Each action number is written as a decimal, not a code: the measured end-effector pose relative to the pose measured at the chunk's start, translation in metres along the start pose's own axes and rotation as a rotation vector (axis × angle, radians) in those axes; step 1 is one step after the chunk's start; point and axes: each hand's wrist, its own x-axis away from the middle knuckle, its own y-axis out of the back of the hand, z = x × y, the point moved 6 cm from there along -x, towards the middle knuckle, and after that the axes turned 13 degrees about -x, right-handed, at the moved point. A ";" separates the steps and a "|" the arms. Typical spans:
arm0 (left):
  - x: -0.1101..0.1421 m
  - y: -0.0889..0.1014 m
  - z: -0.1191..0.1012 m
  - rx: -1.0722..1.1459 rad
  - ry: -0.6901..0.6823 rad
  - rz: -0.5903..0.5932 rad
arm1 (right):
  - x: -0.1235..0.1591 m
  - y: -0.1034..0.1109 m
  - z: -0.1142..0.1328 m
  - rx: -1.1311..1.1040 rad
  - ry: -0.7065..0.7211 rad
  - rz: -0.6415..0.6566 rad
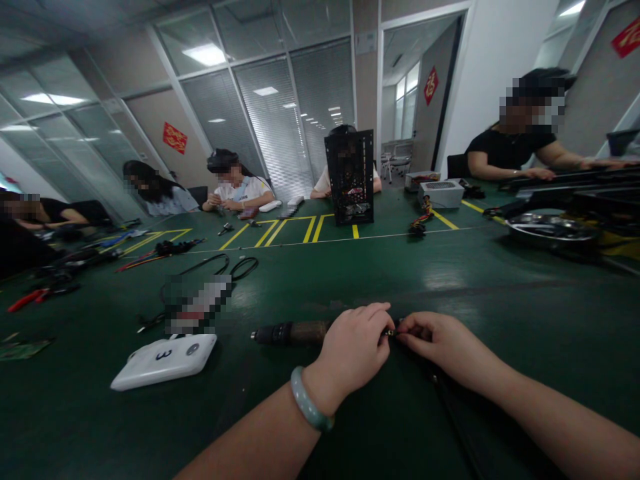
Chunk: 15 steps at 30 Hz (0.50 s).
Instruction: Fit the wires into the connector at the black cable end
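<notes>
We are working with our two bare hands. Our left grip point(353, 350) is closed around the end of a long, round black and brown tool point(293, 333) that points away to the left. Our right grip point(435, 343) is closed too. Its fingertips point(407, 331) pinch a tiny shiny metal piece point(389, 331) right at the tool's end, between the two grips. It is too small for us to tell what it is. A thin black cable point(440, 383) runs down from under the right grip. A pale green bangle point(309, 400) sits on our left wrist.

The dark green counter point(475, 287) is under it all. Left of the left grip lies a white plastic box with a black 3 on it point(165, 360). Farther left are loops of thin black cable point(210, 270) and red-handled pliers point(30, 300).

Far ahead of the grips stands a black metal computer case point(349, 177), with a silver metal power box point(441, 194) to its right. Off to the right of the grips is a round, shiny metal dish point(550, 230). A person in a black shirt point(510, 150) sits at the far right, and a person in a white shirt point(237, 190) sits far ahead.
</notes>
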 end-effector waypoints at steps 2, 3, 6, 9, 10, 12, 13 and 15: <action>0.000 0.001 0.000 0.005 -0.001 0.002 | 0.000 0.000 0.001 0.004 0.000 0.000; 0.000 0.001 0.000 0.007 -0.002 0.002 | 0.001 0.000 0.001 0.003 0.000 0.001; 0.000 0.002 0.000 0.005 0.002 0.003 | 0.001 0.000 0.002 -0.006 -0.002 0.002; 0.000 0.003 -0.001 0.003 0.003 0.009 | 0.000 0.001 0.002 -0.008 0.000 -0.001; 0.000 0.004 -0.001 0.003 0.002 0.010 | 0.000 0.001 0.002 -0.008 0.001 -0.001; 0.000 0.004 -0.001 -0.002 0.001 0.011 | 0.000 0.001 0.001 -0.008 0.001 0.001; 0.000 0.004 -0.001 -0.006 0.002 0.012 | 0.000 0.001 0.001 -0.005 0.002 0.002; 0.000 0.003 -0.001 -0.012 0.004 0.016 | 0.000 0.000 0.001 0.004 0.002 0.000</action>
